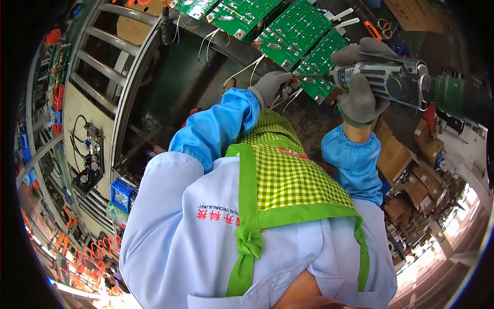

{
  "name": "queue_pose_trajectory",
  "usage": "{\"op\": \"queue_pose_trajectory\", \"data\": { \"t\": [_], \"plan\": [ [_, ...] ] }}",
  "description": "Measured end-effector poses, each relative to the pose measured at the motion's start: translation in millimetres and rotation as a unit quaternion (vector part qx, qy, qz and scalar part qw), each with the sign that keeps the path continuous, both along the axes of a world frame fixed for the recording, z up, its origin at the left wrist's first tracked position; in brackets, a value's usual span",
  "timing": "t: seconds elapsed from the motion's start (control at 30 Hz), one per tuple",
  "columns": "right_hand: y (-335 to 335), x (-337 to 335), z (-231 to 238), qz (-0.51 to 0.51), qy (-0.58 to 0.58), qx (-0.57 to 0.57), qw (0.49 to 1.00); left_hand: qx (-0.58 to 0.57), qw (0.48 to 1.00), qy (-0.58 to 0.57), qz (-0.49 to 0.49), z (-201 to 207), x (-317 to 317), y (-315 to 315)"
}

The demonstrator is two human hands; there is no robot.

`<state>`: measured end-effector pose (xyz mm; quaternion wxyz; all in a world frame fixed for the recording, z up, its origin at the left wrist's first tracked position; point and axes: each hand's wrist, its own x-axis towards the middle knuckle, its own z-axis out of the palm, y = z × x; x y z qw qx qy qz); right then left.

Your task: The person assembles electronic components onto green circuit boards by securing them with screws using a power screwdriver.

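Observation:
My right hand [357, 100], in a grey glove, is wrapped round a silver power screwdriver [393, 80], which lies sideways with its bit pointing left. In a matching glove, my left hand [272, 87] is closed at the bit's tip; whatever its fingers pinch is too small to make out. The bit passes over the near end of a green circuit board [319, 67] with metal parts on it. White wires [292, 98] hang from that board's edge beside my left hand. Another green circuit board [293, 33] lies just to the left of it.
Further green boards [242, 15] line the far bench. An orange-handled tool [372, 31] and scissors [384, 27] lie beyond the screwdriver. A metal roller conveyor [105, 69] runs along the left, near a blue bin [122, 194] of small parts. Cardboard boxes [411, 188] stand at right.

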<state>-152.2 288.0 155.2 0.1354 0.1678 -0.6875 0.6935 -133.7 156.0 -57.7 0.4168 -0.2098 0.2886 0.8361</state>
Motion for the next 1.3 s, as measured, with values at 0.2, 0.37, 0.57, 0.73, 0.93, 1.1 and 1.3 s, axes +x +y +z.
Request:
{"op": "queue_pose_trajectory", "data": {
  "t": [0.2, 0.37, 0.57, 0.73, 0.93, 1.1, 1.3],
  "plan": [
    [-2.0, -2.5, -0.5, -0.025, -0.012, 0.015, 1.0, -0.004, 1.0, 0.01, -0.002, -3.4, 3.3, 1.0],
    [-4.1, -2.5, -0.2, -0.021, -0.019, 0.005, 1.0, -0.009, 1.0, 0.016, 0.003, -1.3, 3.3, 1.5],
    [-2.9, 2.8, -1.6, -0.059, -0.029, -0.002, 0.998, 0.06, 0.997, -0.053, 0.008, -3.1, 2.9, -1.5],
    [-0.9, 1.1, -5.1, -0.019, 0.011, -0.073, 0.997, 0.037, 0.999, -0.01, -0.005, -3.5, -0.4, -2.8],
    [6.3, -2.3, -6.5, 0.016, 0.025, -0.049, 0.998, 0.009, 1.0, 0.012, 0.007, -3.2, 2.5, 3.3],
    [-0.3, 2.1, -7.9, -0.003, 0.022, -0.052, 0.998, 0.0, 1.0, 0.02, 0.003, -5.6, 3.9, 0.5],
    [0.4, -2.7, -6.7, -0.005, 0.008, -0.053, 0.999, 0.017, 1.0, 0.018, 0.005, -4.1, 4.2, 1.1]
  ]
}}
